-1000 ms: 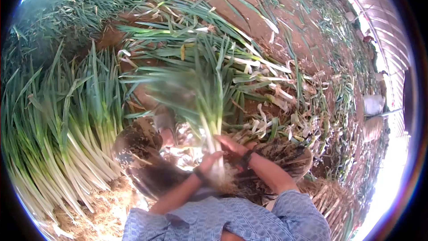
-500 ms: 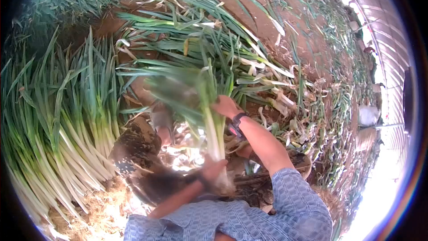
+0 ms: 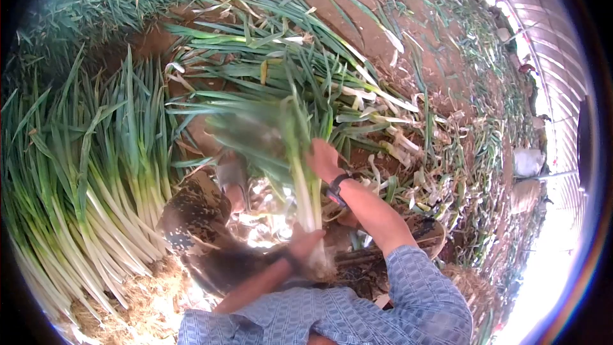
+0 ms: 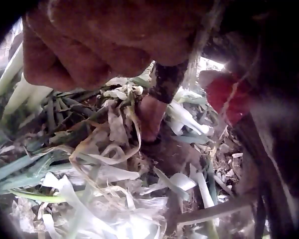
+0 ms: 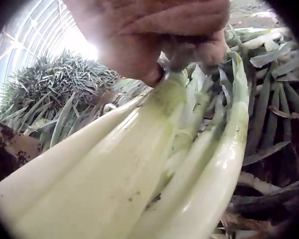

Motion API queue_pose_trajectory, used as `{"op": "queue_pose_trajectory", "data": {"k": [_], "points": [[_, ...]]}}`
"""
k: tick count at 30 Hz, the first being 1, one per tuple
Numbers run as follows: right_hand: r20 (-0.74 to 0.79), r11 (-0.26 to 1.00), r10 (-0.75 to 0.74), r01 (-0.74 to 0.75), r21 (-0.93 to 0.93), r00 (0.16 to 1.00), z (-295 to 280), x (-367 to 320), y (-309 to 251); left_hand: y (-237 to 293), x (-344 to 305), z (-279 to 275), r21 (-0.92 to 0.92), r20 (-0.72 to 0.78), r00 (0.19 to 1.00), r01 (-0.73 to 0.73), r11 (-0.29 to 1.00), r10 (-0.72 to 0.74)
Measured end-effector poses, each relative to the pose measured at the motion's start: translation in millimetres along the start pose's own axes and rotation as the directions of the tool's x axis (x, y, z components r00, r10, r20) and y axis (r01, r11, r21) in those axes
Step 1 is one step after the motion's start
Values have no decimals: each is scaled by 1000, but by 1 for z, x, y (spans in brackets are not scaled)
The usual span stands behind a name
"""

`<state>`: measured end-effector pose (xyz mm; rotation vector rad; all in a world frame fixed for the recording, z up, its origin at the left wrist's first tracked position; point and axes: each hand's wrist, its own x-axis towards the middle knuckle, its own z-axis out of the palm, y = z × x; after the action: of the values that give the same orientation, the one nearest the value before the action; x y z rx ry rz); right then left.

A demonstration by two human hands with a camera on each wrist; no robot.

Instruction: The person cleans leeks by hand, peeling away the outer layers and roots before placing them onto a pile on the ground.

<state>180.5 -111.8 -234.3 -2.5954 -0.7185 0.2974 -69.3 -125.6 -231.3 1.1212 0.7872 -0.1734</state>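
A bunch of large green onions (image 3: 308,207) stands upright between the person's knees, white stalks and roots low, green leaves up. Low on the white stalks, near the roots, my left hand (image 3: 305,244) grips the bunch; in the left wrist view that hand (image 4: 104,45) shows curled fingers. Higher up, where white turns to green, my right hand (image 3: 324,160) holds the onions. Close up in the right wrist view, its fingers (image 5: 209,50) pinch at the top of one pale stalk (image 5: 114,169), other stalks beside it.
Upright green onions (image 3: 96,179) stand packed at the left, roots on the ground. More onions (image 3: 255,57) lie loose ahead. Peeled skins and leaf scraps (image 3: 408,153) litter the soil at right and between the feet. A leafy heap (image 3: 115,6) sits at back left.
My right hand has risen from low on the stalks, beside the left hand, to the leaf bases. My left hand keeps its grip near the roots.
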Motion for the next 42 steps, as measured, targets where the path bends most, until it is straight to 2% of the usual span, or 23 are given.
{"op": "queue_pose_trajectory", "data": {"k": [6, 10, 12, 13, 15, 16, 17, 18, 19, 21, 23, 26, 28, 29, 31, 32, 33, 35, 36, 37, 38, 39, 42], "points": [[197, 994, -89, 98, -39, 976, -23, 0, -6, -17, 7, -1, -2, 41, 999, 20, 1000, -20], [385, 966, -227, 156, 207, 894, -37, -11, 4, 28, -16, -3, -95, 107, 989, 111, 989, -100], [382, 895, -380, 230, 383, 842, -36, -38, 17, -16, 6, -1, -130, 110, 992, 72, 989, -58], [358, 871, -337, 143, 471, 871, -50, -52, 17, -32, 14, -2, -143, 106, 994, 51, 988, -36], [463, 790, 30, -305, 532, 886, -136, -67, -10, 12, -5, -5, -216, 174, 979, 138, 967, -101], [233, 711, 211, -312, 630, 949, -175, -71, -15, 30, -13, -5, -245, 212, 968, 187, 951, -136], [-200, 948, -267, 294, 123, 943, -181, -68, 60, 32, -12, -5, -183, 200, 967, 197, 963, -159], [-263, 706, 60, 145, 693, 963, -217, -69, 72, 33, -10, -6, -117, 189, 966, 203, 972, -179], [-296, 137, 380, 263, 955, 876, -254, -70, 83, 34, -8, -5, -47, 177, 965, 203, 978, -192], [-296, -21, 476, 347, 938, 828, -291, -86, 70, 35, -11, 2, -81, 166, 968, 203, 976, -187], [-158, 112, 506, 117, 987, 848, -265, -105, 59, 33, -9, 3, -72, 211, 966, 170, 983, -151], [235, 530, 279, -353, 771, 931, -179, -127, 32, 18, 19, -14, -3, 350, 936, 26, 1000, -24], [321, 617, 33, -272, 739, 947, -98, -127, 18, 39, 32, -31, 66, 430, 901, -102, 993, 64], [256, 554, -126, -146, 820, 958, -51, -118, 17, 95, 6, -36, 165, 451, 890, -158, 973, 68], [110, 252, -262, -42, 967, 959, 7, -105, -7, 186, -58, -47, 420, 429, 900, -280, 863, 83], [167, 138, -212, -140, 981, 963, -14, -111, -36, 192, -58, -64, 625, 499, 859, -448, 639, 114], [223, 13, -161, -224, 974, 961, -39, -118, -68, 210, -88, -60, 789, 300, 948, -307, 532, 102], [272, -108, 30, -268, 957, 962, -52, -127, -98, 212, -94, -78, 768, 385, 912, -402, 498, 143], [335, -284, -5, -322, 903, 942, -49, -129, -105, 206, -100, -86, 752, 426, 892, -443, 487, 153], [392, -444, -51, -373, 815, 918, -45, -133, -110, 198, -108, -89, 901, 198, 980, -189, 390, 17], [442, -583, -109, -418, 697, 890, -39, -138, -114, 186, -111, -94, 931, 105, 994, -89, 353, -27], [402, -496, -4, -351, 794, 916, -5, -133, -102, 172, -112, -98, 930, 107, 994, -89, 358, -31], [403, -476, -2, -355, 804, 915, -20, -159, -99, 120, -107, -109, 743, 291, 950, -297, 600, 109]]}}
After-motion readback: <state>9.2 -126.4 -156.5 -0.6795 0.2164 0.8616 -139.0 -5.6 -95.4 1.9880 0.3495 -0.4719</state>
